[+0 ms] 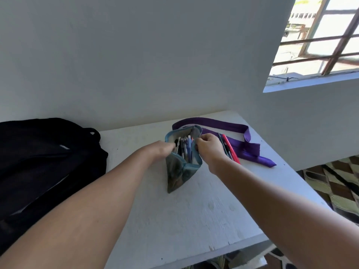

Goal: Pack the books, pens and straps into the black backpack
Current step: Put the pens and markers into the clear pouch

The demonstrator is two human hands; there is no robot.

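Forearms: both are stretched from the near edge of the table (194,220) toward its middle.
Left hand (161,150): its fingers are curled on the left lip of the pencil case (180,167).
Right hand (209,148): its fingers pinch the right lip, so the mouth is held wide.
Pens: several are seen standing inside the case; loose pens (229,148) lie just beside it, on the purple strap (250,148) toward the far right corner.
Black backpack (38,162): slumped at the left edge.
Advice: the mouth is best kept spread by one hand while the loose pens are gathered in.
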